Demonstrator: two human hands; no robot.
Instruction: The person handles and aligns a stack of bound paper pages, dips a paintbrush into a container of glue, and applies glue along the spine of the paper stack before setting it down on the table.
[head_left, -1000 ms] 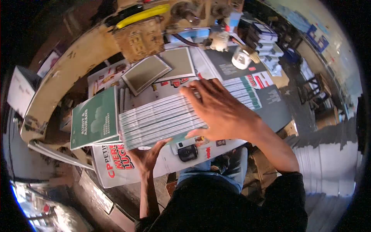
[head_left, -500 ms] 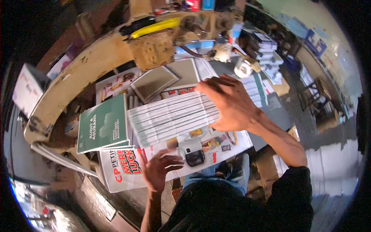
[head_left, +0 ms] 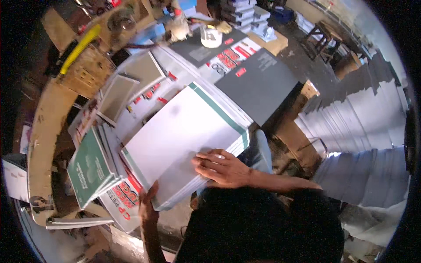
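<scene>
A thick stack of white booklets with green edge strips lies at a slant in front of me, its near side reaching over the table's front edge. My right hand rests on top of it near that side, fingers stretched toward the left and slightly bent. At the stack's near left corner is my left hand, fingers apart and touching the edge; part of it is hidden by the corner. To the left lies a pile of green-covered booklets, fanned a little out of line.
Grey boards cover the right of the table, with a white tub behind them. Framed beige panels lie at the back left. A worn curved wooden ledge bounds the left. Stacked sheets stand at the far right.
The stack, held spine-out by my right hand before, now lies flat with a white face up. My right hand has moved down onto it, my left to its corner. The view has turned right.
</scene>
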